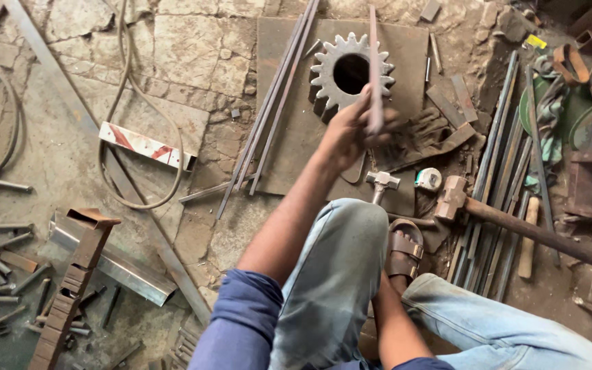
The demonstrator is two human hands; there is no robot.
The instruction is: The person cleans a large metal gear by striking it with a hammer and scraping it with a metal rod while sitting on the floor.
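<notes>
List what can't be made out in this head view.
- Right hand: hidden behind the jeans-clad knee.
- Left hand and the thin flat metal strip it grips: motion-blurred.
- Small steel hammer: handle hidden by the knee.
- Large rusty sledgehammer: handle cut off by the right edge.

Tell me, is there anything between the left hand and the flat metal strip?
Nothing visible. The left hand already grips the flat metal strip at its lower end and holds it up in front of the large gear.

Grey toothed gear (351, 73) on a brown plate (289, 137); left of the gear, a red-and-white striped bar (146, 145); beneath it, blue jeans (337, 274), perhaps faded.
</notes>
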